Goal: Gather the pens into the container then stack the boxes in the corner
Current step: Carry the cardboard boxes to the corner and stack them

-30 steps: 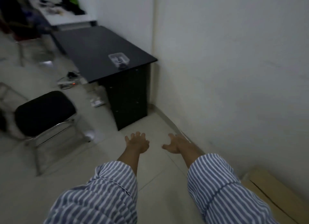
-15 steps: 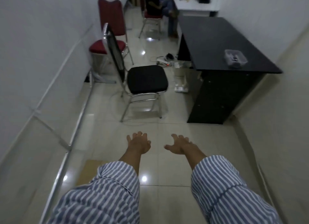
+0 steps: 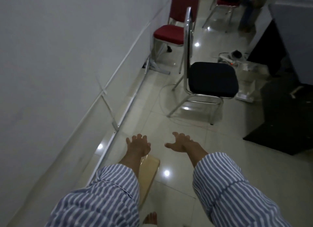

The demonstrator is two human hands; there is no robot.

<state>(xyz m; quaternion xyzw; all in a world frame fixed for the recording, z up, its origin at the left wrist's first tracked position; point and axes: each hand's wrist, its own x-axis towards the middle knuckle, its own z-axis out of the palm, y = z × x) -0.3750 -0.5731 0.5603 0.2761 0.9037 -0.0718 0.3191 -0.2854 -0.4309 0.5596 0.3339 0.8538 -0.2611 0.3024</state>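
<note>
Both my hands reach forward over the tiled floor and hold nothing. My left hand [image 3: 138, 144] has its fingers spread, and my right hand [image 3: 180, 142] is also spread, palm down. A flat tan cardboard box [image 3: 149, 174] lies on the floor by the left wall, partly under my left forearm. No pens and no pen container are in view.
A black-seated metal chair [image 3: 211, 81] stands ahead, with a red chair [image 3: 169, 33] behind it by the left wall. The black desk [image 3: 286, 94] fills the right side. A power strip [image 3: 228, 59] and cables lie on the floor. A seated person's legs [image 3: 247, 14] show at the back.
The view has swung left, away from the right wall and desk top. The container on the desk has left the view. A cardboard box now shows under my left arm. My hands stay spread.
</note>
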